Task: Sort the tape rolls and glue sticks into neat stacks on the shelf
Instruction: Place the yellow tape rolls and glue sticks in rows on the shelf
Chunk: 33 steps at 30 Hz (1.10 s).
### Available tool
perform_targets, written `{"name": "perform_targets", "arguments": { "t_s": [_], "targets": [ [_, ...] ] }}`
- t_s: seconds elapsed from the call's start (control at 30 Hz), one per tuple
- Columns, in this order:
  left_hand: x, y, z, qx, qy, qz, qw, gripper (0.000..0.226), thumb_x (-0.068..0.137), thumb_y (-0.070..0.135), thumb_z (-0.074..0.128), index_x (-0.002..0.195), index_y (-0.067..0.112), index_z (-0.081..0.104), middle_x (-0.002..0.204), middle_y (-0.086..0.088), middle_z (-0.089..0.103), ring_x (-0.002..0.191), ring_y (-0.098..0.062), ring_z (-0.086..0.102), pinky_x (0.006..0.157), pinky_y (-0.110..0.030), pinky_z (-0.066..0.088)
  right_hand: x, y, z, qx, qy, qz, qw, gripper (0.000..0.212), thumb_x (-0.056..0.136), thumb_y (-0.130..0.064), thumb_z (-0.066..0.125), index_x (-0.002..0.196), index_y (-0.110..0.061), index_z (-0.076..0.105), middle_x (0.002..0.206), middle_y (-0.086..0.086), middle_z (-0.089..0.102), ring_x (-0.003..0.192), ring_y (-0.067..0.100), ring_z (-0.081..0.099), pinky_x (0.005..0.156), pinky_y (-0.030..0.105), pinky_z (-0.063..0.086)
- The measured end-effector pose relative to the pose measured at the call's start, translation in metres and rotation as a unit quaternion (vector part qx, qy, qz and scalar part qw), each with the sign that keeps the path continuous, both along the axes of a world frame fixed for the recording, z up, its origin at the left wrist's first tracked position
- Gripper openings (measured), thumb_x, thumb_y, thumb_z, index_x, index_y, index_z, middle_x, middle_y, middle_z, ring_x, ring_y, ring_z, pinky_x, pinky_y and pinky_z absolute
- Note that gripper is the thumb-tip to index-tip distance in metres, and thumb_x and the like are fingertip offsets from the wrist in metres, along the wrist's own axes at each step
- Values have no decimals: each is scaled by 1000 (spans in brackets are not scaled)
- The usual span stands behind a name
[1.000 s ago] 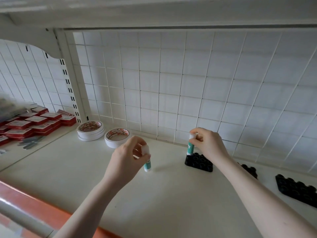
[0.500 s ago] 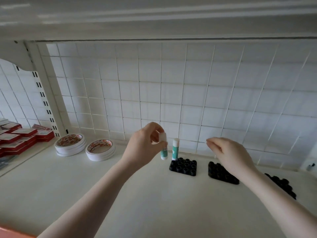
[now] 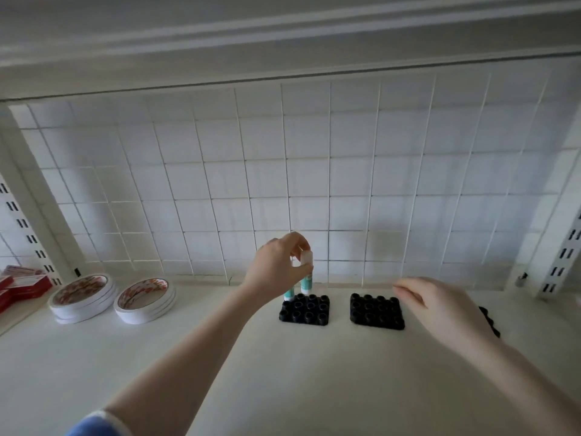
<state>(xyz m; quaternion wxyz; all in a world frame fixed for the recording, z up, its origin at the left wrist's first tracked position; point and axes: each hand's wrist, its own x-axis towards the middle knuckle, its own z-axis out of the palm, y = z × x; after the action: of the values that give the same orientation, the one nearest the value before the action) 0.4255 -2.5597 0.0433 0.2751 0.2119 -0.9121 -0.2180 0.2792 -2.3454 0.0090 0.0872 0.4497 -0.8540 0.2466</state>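
My left hand (image 3: 276, 272) pinches the white cap of a teal glue stick (image 3: 307, 282) and holds it upright, its base at the back row of a black socket holder (image 3: 305, 311). A second teal glue stick (image 3: 288, 292) stands in the holder's back-left corner, mostly hidden behind my left hand. My right hand (image 3: 440, 306) hovers empty with relaxed fingers over the right side of a second black holder (image 3: 374, 311). Two stacks of white tape rolls (image 3: 82, 298) (image 3: 145, 301) lie flat at the left of the white shelf (image 3: 298, 366).
A third black holder (image 3: 490, 320) shows behind my right hand. Red boxes (image 3: 22, 286) lie at the far left. A white wire grid (image 3: 314, 190) backs the shelf, slotted uprights (image 3: 562, 256) flank it, and another shelf hangs overhead.
My left hand has carried its glue stick to the holder, to the right of the standing stick. My right hand let go of that standing stick and drew away to the right, empty.
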Motion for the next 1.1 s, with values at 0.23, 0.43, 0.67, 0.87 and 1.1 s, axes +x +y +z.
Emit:
{"name": "perform_targets", "arguments": {
  "t_s": [0.23, 0.43, 0.67, 0.87, 1.1],
  "targets": [
    [-4, -1, -9, -15, -20, 9, 1000, 14, 83, 20, 60, 97, 20, 58, 79, 20, 56, 85, -8, 53, 71, -23, 40, 0, 0, 0, -15, -18, 1, 1000, 24, 95, -33, 50, 107, -21, 68, 94, -8, 67, 85, 15, 61, 74, 30, 45],
    [-2, -1, -9, -24, -7, 12, 1000, 12, 84, 16, 59, 96, 16, 58, 83, 10, 61, 83, -14, 53, 71, -24, 39, -2, -2, -3, -16, -33, 4, 999, 24, 94, -33, 51, 105, -21, 68, 93, -8, 67, 86, 16, 61, 77, 33, 47],
    [3, -5, -10, -12, -11, 27, 1000, 18, 86, 16, 55, 102, 21, 62, 83, 8, 60, 87, -13, 50, 71, -23, 35, -5, -4, -7, -13, -37, 4, 999, 25, 94, -34, 51, 107, -22, 68, 95, -10, 68, 86, 15, 62, 78, 33, 48],
    [3, -8, -13, -31, -12, 16, 999, 17, 87, 16, 56, 99, 21, 68, 83, 13, 61, 87, -10, 52, 73, -19, 35, -9, -2, -12, 8, -31, -7, 999, 25, 95, -34, 48, 108, -23, 67, 92, -13, 66, 88, 15, 61, 75, 29, 44],
    [0, -15, -13, -85, -53, 14, 995, 17, 85, 25, 60, 100, 27, 68, 89, 9, 67, 90, -11, 54, 84, -24, 34, -14, -4, -19, 14, 4, -23, 1000, 26, 95, -32, 50, 110, -20, 67, 109, -5, 65, 104, 19, 56, 80, 30, 39]
  ]
}}
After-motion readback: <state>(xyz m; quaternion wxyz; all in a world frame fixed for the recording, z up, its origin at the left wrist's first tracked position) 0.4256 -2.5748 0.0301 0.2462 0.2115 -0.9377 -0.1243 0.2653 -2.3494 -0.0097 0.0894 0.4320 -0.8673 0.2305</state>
